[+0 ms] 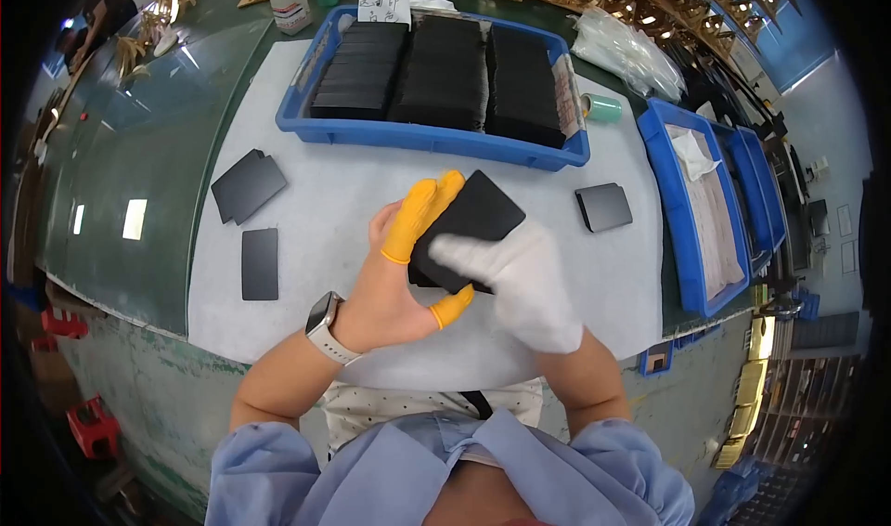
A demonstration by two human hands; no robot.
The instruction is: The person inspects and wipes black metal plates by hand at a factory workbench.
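Note:
My left hand [385,280], with yellow finger cots on the thumb and two fingers, grips a flat black rectangular plate [478,215] by its edges, tilted above the white-covered table. Part of at least one more dark edge shows beneath it. Across the plate's lower face lies my right hand [524,275], covered in a white glove or cloth; its fingers are smeared by motion. To the left on the table are a small stack of black plates [249,187] and a single black plate [260,264]. Another small stack [603,207] sits to the right.
Beyond my hands stands a blue crate [432,139] packed with rows of black plates, a paper note on its rim. More blue trays [691,247] are at the right edge. A jar [290,6], green tape rolls [601,108] and a clear plastic bag [626,51] lie around the crate.

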